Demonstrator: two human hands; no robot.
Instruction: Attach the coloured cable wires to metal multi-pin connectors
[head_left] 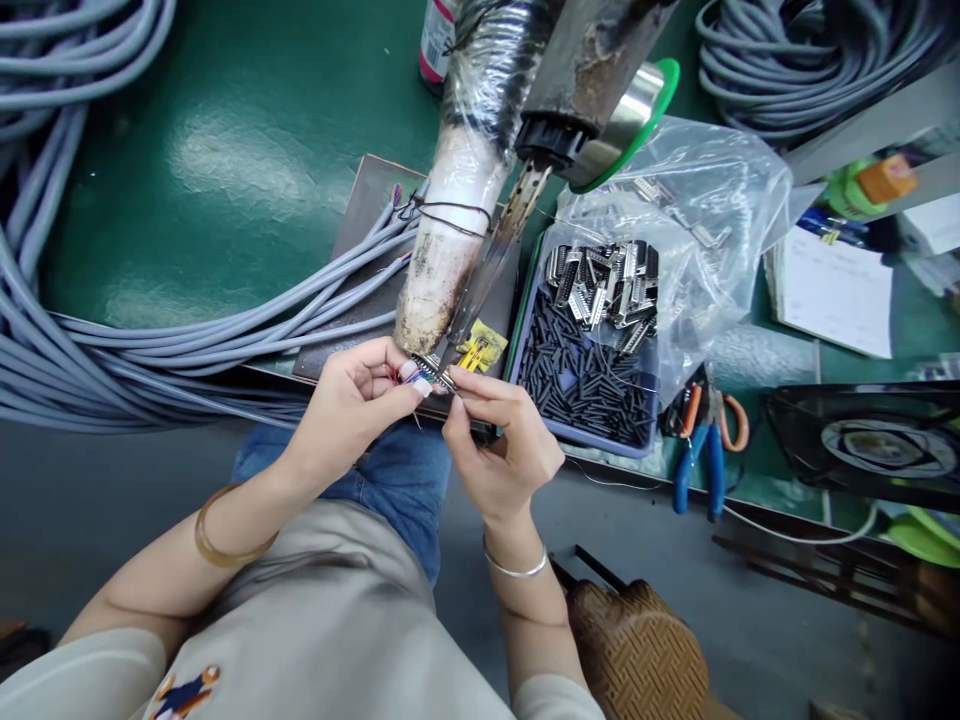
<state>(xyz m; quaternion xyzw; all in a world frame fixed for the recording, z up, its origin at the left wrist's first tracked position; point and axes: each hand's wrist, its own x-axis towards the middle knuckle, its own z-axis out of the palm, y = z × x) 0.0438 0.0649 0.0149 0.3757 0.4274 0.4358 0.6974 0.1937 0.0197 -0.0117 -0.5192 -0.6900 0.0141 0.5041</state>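
My left hand [349, 395] is closed at the table's edge, pinching thin coloured wires [422, 383] between thumb and fingers. Against those wire ends sits a small metal multi-pin connector [430, 362], its far edge under the tool above. My right hand [506, 440] grips the connector's right end with thumb and forefinger. Right above both hands, a soldering iron [525, 200] points down, its tip close to the connector. Beside it hangs a stained white hose wrapped in plastic [450, 240]. A yellow clip-like piece [480, 350] lies just beyond my right fingers.
Grey cables [225, 345] run in from the left onto a dark board [360, 215]. A blue tray [585, 435] holds black sleeves [577, 380] and a plastic bag [697, 220] of connectors [604, 280]. Blue-handled pliers [701, 465], a solder spool [637, 125] and a fan [877, 450] stand rightward.
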